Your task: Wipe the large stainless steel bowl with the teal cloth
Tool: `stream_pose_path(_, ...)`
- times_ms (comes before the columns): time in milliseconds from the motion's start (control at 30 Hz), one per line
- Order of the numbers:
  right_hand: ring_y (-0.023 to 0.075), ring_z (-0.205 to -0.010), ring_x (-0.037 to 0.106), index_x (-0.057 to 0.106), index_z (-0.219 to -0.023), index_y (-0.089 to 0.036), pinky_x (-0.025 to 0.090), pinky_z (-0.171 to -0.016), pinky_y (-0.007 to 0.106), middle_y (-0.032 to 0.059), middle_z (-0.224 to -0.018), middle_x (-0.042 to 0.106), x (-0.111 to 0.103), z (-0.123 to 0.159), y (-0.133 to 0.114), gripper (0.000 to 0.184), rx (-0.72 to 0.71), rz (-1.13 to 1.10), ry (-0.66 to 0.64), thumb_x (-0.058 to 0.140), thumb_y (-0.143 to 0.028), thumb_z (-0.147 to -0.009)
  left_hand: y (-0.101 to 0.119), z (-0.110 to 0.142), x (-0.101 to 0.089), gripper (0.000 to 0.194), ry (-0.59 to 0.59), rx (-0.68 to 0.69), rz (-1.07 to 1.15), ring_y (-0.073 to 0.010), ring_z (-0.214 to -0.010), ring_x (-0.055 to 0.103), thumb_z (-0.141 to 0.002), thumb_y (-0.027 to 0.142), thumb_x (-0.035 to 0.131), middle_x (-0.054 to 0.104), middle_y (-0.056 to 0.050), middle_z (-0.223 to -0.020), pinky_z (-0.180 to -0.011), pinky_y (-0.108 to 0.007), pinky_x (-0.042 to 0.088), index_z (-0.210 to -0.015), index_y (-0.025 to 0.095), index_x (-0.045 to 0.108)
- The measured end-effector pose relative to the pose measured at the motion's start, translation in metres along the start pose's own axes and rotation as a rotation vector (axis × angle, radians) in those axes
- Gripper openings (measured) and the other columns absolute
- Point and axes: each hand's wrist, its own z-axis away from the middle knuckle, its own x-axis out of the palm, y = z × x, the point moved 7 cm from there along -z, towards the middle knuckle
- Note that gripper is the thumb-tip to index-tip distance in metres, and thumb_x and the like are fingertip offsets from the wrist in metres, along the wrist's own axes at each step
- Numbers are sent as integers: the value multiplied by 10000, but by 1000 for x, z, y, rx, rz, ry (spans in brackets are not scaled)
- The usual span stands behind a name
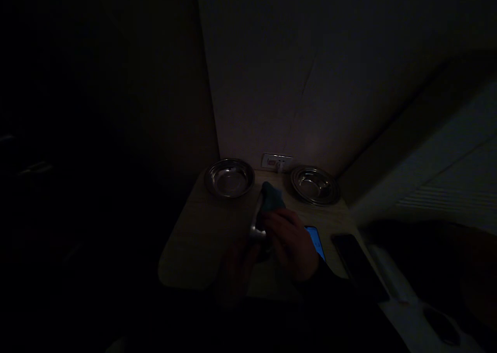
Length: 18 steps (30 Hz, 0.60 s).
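Note:
In dim light, my right hand point(289, 241) is closed on a blue-green cloth point(272, 197) and presses it against a shiny metal bowl or plate point(257, 232). My left hand point(236, 267) grips the lower left edge of that metal dish, its fingers mostly lost in shadow. The dish is tilted, and much of it is hidden by my right hand and the cloth. Beyond my hands, a round metal plate point(229, 178) lies at the back left of the table. Several stacked metal plates point(315, 186) lie at the back right.
The pale wooden table point(190, 244) meets a wall with a socket point(276, 162) and a plug in it. A phone with a lit blue screen point(315, 240) lies by my right wrist. Farther right is a dark flat object point(359, 265).

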Motion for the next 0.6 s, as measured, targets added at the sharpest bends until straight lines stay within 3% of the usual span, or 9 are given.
stream_pose_path(167, 223, -1029, 541, 625, -1060, -202, 512, -862, 396, 67, -1082, 669, 1, -5, 15, 259, 83, -47, 63, 471, -113, -871, -7, 1, -4, 340, 117, -17, 22, -238, -931, 644, -713, 417, 605, 716, -79, -983, -856, -354, 485, -938, 173, 677)
stream_pose_path(433, 228, -1038, 542, 606, -1117, -217, 530, -819, 405, 55, -1117, 667, 3, 18, -15, 295, -46, -28, 15, 465, -112, -880, 0, -3, 1, 347, 22, -3, 32, -215, -864, 656, -747, 422, 559, 719, -70, -941, -794, -327, 507, -949, 162, 670)
stream_pose_path(600, 219, -1016, 554, 618, -1077, -216, 519, -839, 404, 63, -1088, 672, 1, 3, 13, 271, 16, -17, 55, 465, -113, -878, -1, -1, -1, 333, 52, -8, -12, -239, -904, 649, -738, 419, 574, 717, -79, -958, -825, -350, 496, -931, 170, 681)
